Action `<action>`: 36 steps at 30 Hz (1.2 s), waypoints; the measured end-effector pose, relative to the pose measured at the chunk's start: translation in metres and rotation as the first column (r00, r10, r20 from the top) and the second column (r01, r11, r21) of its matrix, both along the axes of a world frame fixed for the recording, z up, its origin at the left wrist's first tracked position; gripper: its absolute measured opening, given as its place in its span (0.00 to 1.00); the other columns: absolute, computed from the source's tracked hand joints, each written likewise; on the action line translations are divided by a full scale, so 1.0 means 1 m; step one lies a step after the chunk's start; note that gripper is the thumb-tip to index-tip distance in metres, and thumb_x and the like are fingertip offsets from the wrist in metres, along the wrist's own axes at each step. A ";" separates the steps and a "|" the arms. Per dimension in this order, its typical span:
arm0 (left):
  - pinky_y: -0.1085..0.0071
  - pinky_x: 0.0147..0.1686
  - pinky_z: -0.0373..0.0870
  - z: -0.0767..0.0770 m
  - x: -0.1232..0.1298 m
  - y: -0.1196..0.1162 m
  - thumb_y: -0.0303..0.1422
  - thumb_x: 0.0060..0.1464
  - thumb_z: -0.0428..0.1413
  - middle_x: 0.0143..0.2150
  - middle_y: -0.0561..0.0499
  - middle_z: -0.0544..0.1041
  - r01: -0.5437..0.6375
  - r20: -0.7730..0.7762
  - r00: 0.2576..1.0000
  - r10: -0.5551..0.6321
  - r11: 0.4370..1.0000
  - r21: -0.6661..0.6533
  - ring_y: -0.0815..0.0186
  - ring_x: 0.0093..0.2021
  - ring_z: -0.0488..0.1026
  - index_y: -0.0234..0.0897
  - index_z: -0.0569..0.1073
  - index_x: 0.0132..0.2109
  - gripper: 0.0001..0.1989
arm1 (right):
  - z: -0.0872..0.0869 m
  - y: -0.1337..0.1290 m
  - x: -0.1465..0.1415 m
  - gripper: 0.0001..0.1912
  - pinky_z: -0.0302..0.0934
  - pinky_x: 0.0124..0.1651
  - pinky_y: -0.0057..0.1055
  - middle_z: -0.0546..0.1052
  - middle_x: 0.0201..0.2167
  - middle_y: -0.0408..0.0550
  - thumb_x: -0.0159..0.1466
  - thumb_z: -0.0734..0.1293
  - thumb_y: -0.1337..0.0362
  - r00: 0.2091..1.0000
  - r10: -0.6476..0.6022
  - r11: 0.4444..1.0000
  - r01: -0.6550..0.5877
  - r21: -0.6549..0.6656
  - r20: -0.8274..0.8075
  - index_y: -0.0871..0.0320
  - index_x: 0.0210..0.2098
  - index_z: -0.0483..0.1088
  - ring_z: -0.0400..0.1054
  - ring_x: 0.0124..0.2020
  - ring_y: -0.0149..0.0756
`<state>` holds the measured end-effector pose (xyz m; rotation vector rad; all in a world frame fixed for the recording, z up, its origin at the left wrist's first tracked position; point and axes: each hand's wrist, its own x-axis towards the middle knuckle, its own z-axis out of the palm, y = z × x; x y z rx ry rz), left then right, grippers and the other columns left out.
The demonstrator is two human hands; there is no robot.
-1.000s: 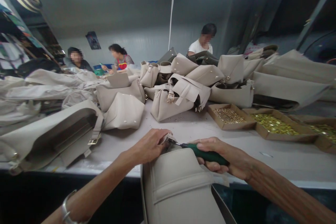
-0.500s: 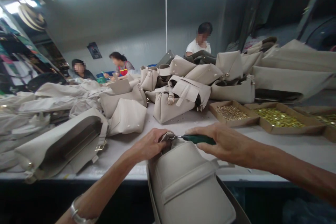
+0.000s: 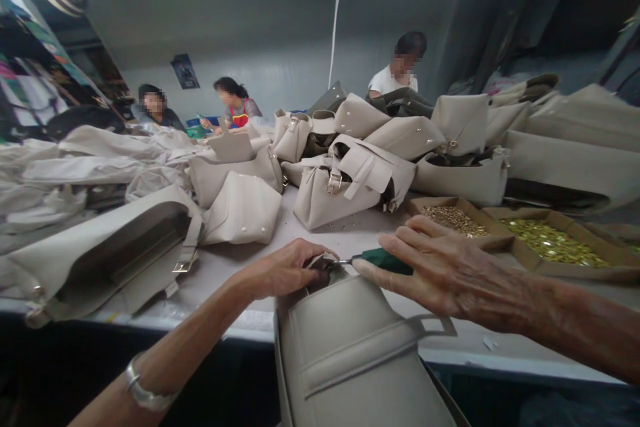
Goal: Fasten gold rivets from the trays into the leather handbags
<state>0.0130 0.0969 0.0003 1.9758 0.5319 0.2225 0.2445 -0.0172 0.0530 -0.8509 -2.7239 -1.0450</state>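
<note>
My left hand pinches the top corner of a beige leather handbag, where a small metal fitting sits. The bag lies tilted against the table's front edge, its lower end running out of view. My right hand lies over the green handle of a screwdriver, its fingers spread and its thumb toward the bag. The thin metal shaft reaches the fitting beside my left fingers. The tip is hidden there.
Several beige handbags are piled on the white worktable. Cardboard trays of brass studs stand at the right. Bag panels and cloth lie at the left. Co-workers sit beyond the pile.
My right hand has moved up over the screwdriver handle, and its fingers are spread wider. The bag has shifted slightly with my hands, and the whole view has swung a little.
</note>
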 end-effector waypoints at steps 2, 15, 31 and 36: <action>0.74 0.37 0.61 -0.001 -0.001 0.001 0.31 0.52 0.55 0.37 0.52 0.73 -0.003 0.009 1.000 0.004 1.000 -0.008 0.67 0.37 0.66 0.33 0.73 0.47 0.15 | -0.010 0.004 0.007 0.19 0.57 0.39 0.35 0.70 0.33 0.51 0.69 0.52 0.73 0.998 -0.008 1.000 0.006 -0.027 -0.055 0.57 0.53 0.67 0.61 0.33 0.35; 0.76 0.32 0.57 0.002 -0.003 -0.003 0.29 0.52 0.53 0.31 0.55 0.67 -0.024 0.000 1.000 0.024 0.998 0.054 0.70 0.33 0.61 0.33 0.73 0.43 0.11 | -0.063 0.016 0.021 0.18 0.61 0.37 0.29 0.72 0.36 0.51 0.67 0.58 0.70 0.855 -0.197 0.907 -0.026 -0.420 -0.479 0.57 0.56 0.65 0.66 0.35 0.34; 0.74 0.31 0.59 0.000 -0.001 -0.009 0.29 0.48 0.54 0.32 0.53 0.71 -0.144 0.052 0.989 0.137 0.974 0.177 0.67 0.33 0.64 0.34 0.73 0.43 0.13 | -0.006 -0.018 -0.014 0.19 0.65 0.43 0.29 0.78 0.41 0.46 0.60 0.63 0.68 0.657 -0.566 0.657 -0.006 -0.754 -0.499 0.55 0.51 0.72 0.73 0.40 0.38; 0.75 0.29 0.56 0.001 -0.003 -0.008 0.27 0.47 0.52 0.29 0.55 0.68 -0.150 0.059 0.988 0.143 0.981 0.127 0.69 0.31 0.62 0.33 0.72 0.36 0.08 | -0.014 -0.032 -0.014 0.20 0.66 0.47 0.28 0.78 0.44 0.45 0.60 0.61 0.69 0.631 -0.563 0.705 0.029 -0.709 -0.533 0.54 0.52 0.72 0.73 0.42 0.37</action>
